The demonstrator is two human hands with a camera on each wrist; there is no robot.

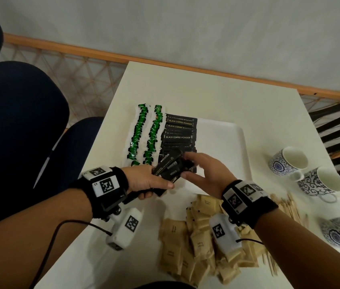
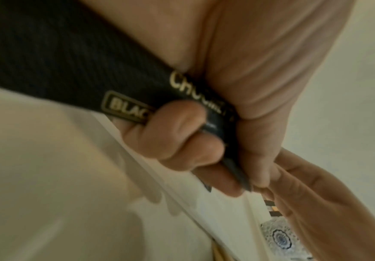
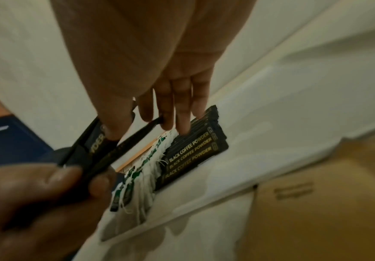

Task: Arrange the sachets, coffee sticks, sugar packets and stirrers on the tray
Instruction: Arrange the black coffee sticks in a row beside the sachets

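Two rows of sachets (image 1: 144,134) and a column of coffee sticks (image 1: 179,130) already lie on the tray's (image 1: 227,130) left half. The left hand (image 1: 144,180) grips a bundle of sticks (image 1: 168,171); the right hand (image 1: 204,170) pinches one from it. Sugar packets (image 1: 188,243) and stirrers (image 1: 285,205) wait on the near worktop (image 1: 206,90).
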